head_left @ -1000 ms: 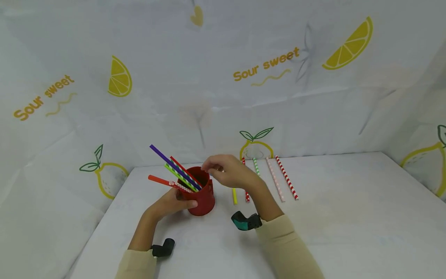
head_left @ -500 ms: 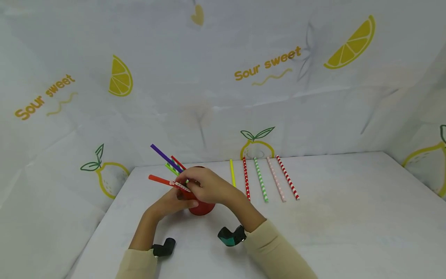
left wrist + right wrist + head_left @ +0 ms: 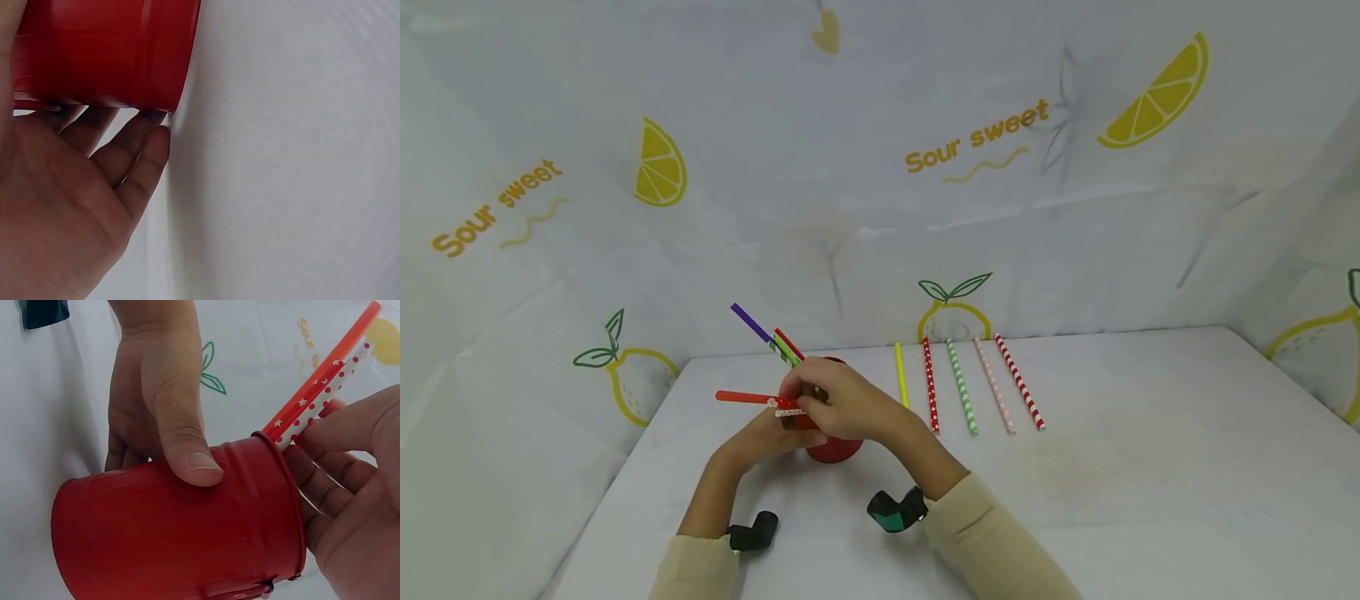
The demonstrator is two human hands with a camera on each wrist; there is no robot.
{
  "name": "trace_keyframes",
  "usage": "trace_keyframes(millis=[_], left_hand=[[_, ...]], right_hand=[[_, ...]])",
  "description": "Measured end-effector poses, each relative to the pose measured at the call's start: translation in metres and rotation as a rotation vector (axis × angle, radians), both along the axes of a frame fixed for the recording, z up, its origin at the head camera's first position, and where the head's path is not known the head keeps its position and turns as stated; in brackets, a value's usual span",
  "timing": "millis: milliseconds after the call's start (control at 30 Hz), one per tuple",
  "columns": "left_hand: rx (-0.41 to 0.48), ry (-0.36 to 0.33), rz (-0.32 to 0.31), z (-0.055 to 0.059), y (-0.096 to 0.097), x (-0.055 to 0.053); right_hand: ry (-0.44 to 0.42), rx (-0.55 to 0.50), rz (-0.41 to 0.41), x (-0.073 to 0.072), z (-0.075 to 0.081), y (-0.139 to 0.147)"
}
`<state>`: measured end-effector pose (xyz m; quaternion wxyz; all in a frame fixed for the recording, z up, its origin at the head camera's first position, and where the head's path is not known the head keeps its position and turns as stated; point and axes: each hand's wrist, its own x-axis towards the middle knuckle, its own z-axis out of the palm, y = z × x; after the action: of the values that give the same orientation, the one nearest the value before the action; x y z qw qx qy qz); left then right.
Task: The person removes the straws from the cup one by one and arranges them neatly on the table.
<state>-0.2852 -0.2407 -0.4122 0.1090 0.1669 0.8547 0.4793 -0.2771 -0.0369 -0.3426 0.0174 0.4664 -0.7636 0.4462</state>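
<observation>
My left hand grips a small red metal bucket, its thumb on the near side in the right wrist view. In the left wrist view its fingers curl under the bucket. My right hand is over the mouth, its thumb and fingertips pinching among the paper straws there. Exactly which straws it pinches is partly hidden. An orange straw, a white one with red dots and a red one with white stars lean out together. Purple, green and red straws stick out at the back left.
On the white table, several straws lie side by side right of the bucket: yellow, red dotted, green striped, pale pink and red striped. A white cloth with lemon prints stands behind.
My right hand came left and down from the bucket's right rim onto the straws. The purple straw shifted up and right; the orange one swung nearly level. My left hand stayed put.
</observation>
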Motion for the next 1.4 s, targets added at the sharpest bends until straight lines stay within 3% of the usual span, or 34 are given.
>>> trace_keyframes(millis=[167,300,533,667,800,967,1167,1400], left_hand=[[-0.025,-0.023,0.020,0.0029,0.0017,0.0018],[-0.021,-0.017,0.016,0.0031,0.0019,0.0013],[0.014,0.054,-0.038,0.0019,0.0011,0.0000],[0.007,0.056,-0.055,0.0032,0.0021,0.0004],[0.005,0.039,-0.031,0.0032,0.0019,0.0004],[-0.013,0.025,-0.003,0.0001,0.0006,-0.0008],[-0.038,-0.034,0.076,0.0008,0.0014,0.0008],[0.005,-0.089,0.081,0.0011,0.0013,0.0015]], right_hand=[[-0.031,-0.016,0.039,-0.0005,-0.0001,0.0006],[0.004,-0.011,0.071,-0.0027,-0.0023,0.0004],[0.052,0.027,0.078,-0.0038,-0.0021,0.0012],[0.065,0.050,0.085,-0.0045,-0.0026,0.0018],[0.085,0.077,0.090,-0.0052,-0.0030,0.0020],[0.064,0.119,0.054,-0.0039,-0.0006,0.0029],[0.065,0.189,-0.021,-0.0030,0.0032,0.0062],[0.128,0.204,-0.165,-0.0052,0.0031,0.0093]])
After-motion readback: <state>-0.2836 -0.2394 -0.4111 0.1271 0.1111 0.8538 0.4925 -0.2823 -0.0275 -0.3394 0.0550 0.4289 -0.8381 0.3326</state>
